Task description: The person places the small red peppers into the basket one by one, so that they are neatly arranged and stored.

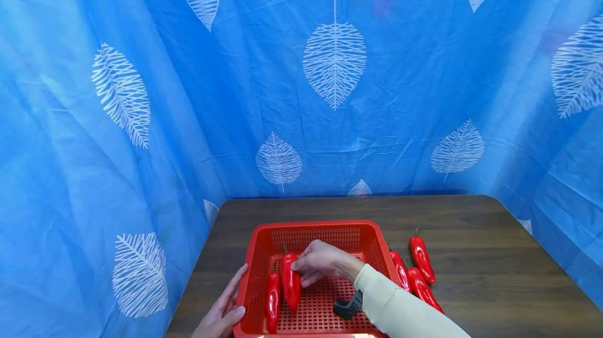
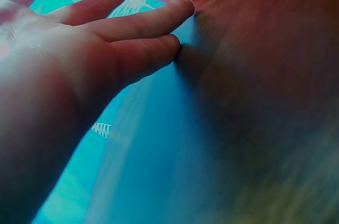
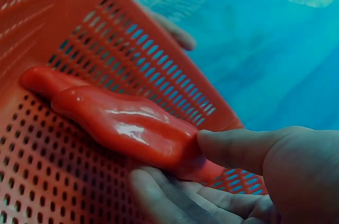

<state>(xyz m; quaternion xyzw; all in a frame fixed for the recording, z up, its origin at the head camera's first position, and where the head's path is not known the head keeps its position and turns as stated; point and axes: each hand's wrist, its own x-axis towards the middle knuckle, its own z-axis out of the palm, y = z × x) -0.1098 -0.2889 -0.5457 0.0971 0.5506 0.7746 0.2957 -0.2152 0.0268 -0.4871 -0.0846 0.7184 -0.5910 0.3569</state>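
Note:
A red plastic basket point(image 1: 320, 224) with slotted walls stands on the table. Inside it my right hand point(image 1: 317, 260) pinches a glossy red pepper point(image 1: 290, 288) between thumb and fingers, near its stem end. A second red pepper point(image 1: 272, 304) lies just left of it, along the basket's left wall; in the right wrist view the held pepper point(image 3: 132, 128) partly covers it. Outside that wall, my left hand point(image 1: 221, 309) rests against the basket with its fingers extended. The left wrist view shows those fingers point(image 2: 143, 20) fairly straight and spread, holding nothing.
Right of the basket, several more red peppers lie on the dark wooden table point(image 1: 499, 275), one farther back point(image 1: 421, 259) and another point(image 1: 422, 288) nearer. A blue curtain point(image 1: 400, 92) with white leaf prints encloses the back and sides. A dark band point(image 1: 347, 306) circles my right wrist.

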